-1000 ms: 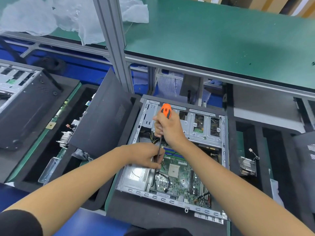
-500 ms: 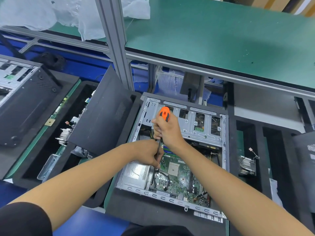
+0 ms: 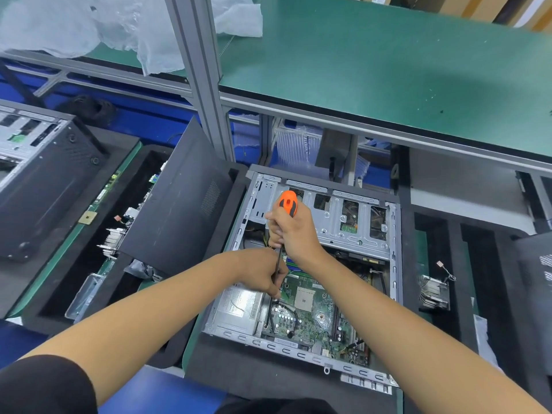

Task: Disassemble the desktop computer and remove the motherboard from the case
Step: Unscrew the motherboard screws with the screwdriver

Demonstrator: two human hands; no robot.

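Motherboard [image 3: 310, 312] is sitting inside the open case [image 3: 393, 264], lying flat on the bench. Reaching in from the left, the left hand [image 3: 260, 271] is pinching the screwdriver [image 3: 287, 204] by its dark shaft, fingers curled. Just above it, the right hand [image 3: 294, 231] is gripping the orange handle, holding the tool nearly upright.

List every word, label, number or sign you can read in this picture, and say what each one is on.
None can be read.
White sticker on the silver power supply: printed lines, too blurred.
White strip label near the front edge of the motherboard: too small.
Markings on the square processor socket: too small.
Labels on the green board in the tray at left: too small.
Orange screwdriver handle: black patches, no lettering visible.
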